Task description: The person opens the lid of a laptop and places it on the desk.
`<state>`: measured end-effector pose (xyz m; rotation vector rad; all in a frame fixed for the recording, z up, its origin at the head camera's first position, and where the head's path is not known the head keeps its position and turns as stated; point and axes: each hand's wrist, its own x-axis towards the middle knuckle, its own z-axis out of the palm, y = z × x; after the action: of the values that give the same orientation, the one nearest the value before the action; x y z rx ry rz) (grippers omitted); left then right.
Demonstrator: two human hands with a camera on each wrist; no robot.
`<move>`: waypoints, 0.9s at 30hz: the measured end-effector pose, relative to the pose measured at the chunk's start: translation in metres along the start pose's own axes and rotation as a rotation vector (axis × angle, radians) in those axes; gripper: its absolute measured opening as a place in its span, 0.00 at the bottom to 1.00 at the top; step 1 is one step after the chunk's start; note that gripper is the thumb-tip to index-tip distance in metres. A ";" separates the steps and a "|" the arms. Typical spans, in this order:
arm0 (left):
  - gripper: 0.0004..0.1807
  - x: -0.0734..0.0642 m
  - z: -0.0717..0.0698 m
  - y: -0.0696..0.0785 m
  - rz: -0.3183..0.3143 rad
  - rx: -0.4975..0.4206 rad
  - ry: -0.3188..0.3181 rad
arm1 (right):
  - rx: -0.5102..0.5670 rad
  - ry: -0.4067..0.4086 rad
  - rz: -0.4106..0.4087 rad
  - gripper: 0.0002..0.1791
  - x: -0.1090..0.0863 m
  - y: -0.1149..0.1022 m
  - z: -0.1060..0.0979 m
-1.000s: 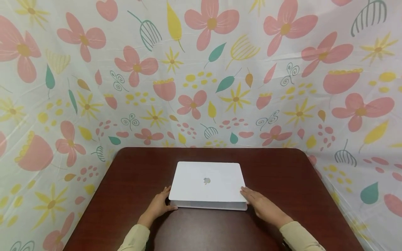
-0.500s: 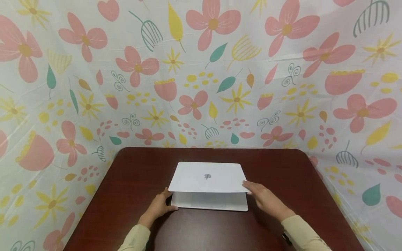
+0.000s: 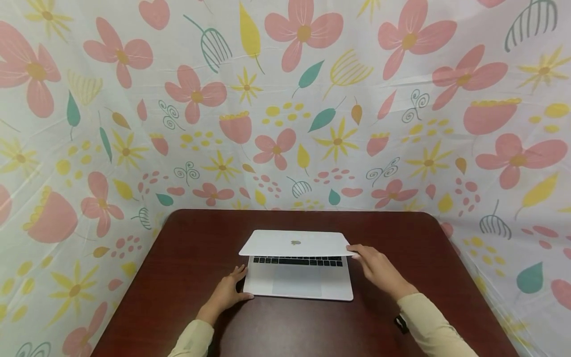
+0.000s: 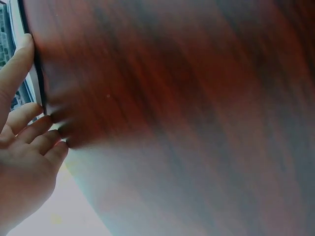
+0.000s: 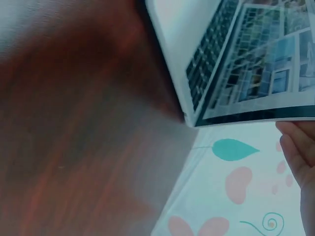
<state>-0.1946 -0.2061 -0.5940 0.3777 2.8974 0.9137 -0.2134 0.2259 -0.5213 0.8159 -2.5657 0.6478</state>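
Observation:
A silver laptop (image 3: 296, 289) lies on the table with its lid (image 3: 294, 243) partly raised. Under the lid's front edge the keyboard (image 3: 298, 261) and touchpad show in the head view. My right hand (image 3: 380, 270) holds the lid by its right front corner. In the right wrist view, its fingers (image 5: 295, 142) are at the lid's edge, and the lit screen (image 5: 278, 64) reflects the keys. My left hand (image 3: 224, 293) touches the base's left front corner, thumb at the front edge and fingers along the side. The left wrist view shows that thumb (image 4: 19, 64) against the laptop's edge.
A dark red-brown wooden table (image 3: 196, 238) with rounded far corners bears the laptop. White cloth (image 3: 276, 188) printed with flowers and leaves hangs behind and at both sides. A dark band (image 3: 401, 324) shows near the right sleeve.
The lid has gone up from almost closed to partly raised, uncovering the touchpad and keyboard. My right hand has risen with its corner. The left hand has stayed at the base.

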 end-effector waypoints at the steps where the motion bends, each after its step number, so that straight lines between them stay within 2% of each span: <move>1: 0.46 0.000 0.000 0.000 -0.003 0.002 -0.001 | 0.002 0.002 0.002 0.16 0.002 0.001 -0.001; 7: 0.46 0.002 0.000 0.001 -0.011 0.003 -0.005 | 0.041 -0.022 0.061 0.11 0.019 0.005 -0.007; 14: 0.46 0.001 -0.001 -0.001 -0.017 -0.011 -0.021 | 0.082 -0.001 0.054 0.09 0.033 0.012 -0.010; 18: 0.46 0.001 -0.001 -0.001 -0.011 -0.016 -0.021 | 0.105 -0.014 0.086 0.08 0.041 0.013 -0.014; 27: 0.46 0.001 -0.001 -0.001 -0.001 -0.008 -0.020 | 0.098 0.025 0.108 0.08 0.063 0.022 -0.019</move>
<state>-0.1961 -0.2077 -0.5937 0.3820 2.8751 0.9150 -0.2711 0.2234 -0.4830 0.6984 -2.5862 0.8168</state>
